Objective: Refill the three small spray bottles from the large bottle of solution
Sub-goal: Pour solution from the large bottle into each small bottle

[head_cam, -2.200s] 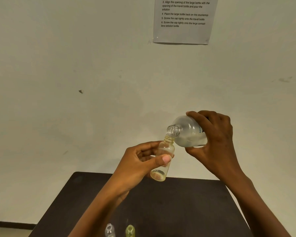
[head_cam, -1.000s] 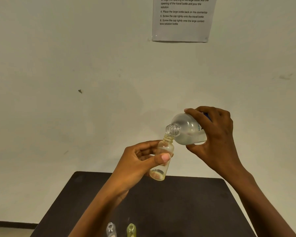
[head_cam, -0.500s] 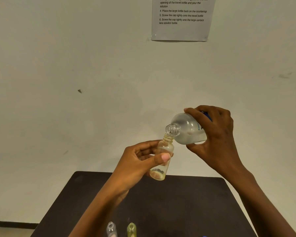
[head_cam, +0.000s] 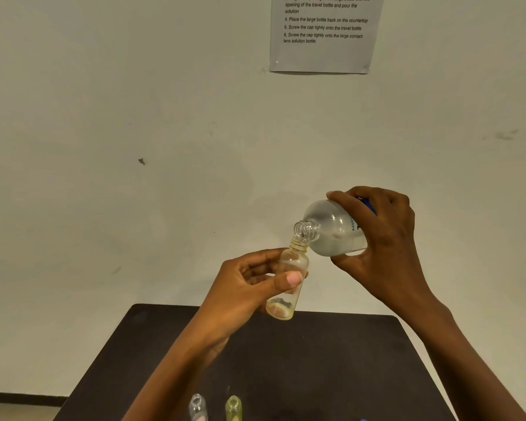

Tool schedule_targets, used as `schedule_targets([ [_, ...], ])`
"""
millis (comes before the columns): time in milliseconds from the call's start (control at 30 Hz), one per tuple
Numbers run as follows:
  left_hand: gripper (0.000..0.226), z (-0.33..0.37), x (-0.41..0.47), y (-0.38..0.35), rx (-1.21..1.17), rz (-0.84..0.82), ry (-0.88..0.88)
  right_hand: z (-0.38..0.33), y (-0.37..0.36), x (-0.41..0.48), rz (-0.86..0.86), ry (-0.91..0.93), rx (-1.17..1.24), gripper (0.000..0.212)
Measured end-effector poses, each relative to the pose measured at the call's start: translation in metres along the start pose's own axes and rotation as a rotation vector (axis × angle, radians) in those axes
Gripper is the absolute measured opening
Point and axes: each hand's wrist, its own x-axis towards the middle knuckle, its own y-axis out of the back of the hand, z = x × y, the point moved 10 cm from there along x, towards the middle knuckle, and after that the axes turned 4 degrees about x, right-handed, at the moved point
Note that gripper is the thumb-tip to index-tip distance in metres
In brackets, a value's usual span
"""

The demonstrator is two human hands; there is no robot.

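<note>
The left grip, a bare hand, pinches a small clear spray bottle with the thumb across its front and the fingers curled behind it. The bottle is held in the air above the far edge of the dark desk, leaning a little to the right. It has no cap, and a shallow layer of liquid sits at its bottom. The right grip is wrapped round the body of the large bottle, fingers over the top and thumb underneath. This bottle is tipped so that its open threaded mouth points down and to the left and meets the rim of the small bottle's neck. Clear solution lies pooled along its lower side, and a bit of blue label shows between the fingers. Whether liquid is running between the two mouths cannot be told. At the near edge of the desk, left of its middle, two more small bottles stand upright and uncapped, side by side but apart: a clear small bottle on the left and a yellow-green small bottle on the right, both cut off by the bottom of the view. On the pale wall behind hangs a printed instruction sheet.
</note>
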Motion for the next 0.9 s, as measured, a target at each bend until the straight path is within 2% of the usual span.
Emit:
schedule_targets([
  [200,0.043,-0.0008,-0.0001,0.0001,-0.016,-0.003,0.006,-0.001,-0.0003,0.0,0.0,0.004,-0.004,0.067],
  [433,0.049,-0.0038,-0.0004,0.0015,-0.024,0.001,0.016,-0.0019,-0.0006,-0.0005,0.003,0.01,-0.001,0.066],
  [900,0.046,-0.0058,-0.0003,0.0018,-0.033,-0.003,0.028,-0.0024,-0.0026,0.0,-0.005,0.013,-0.006,0.067],
])
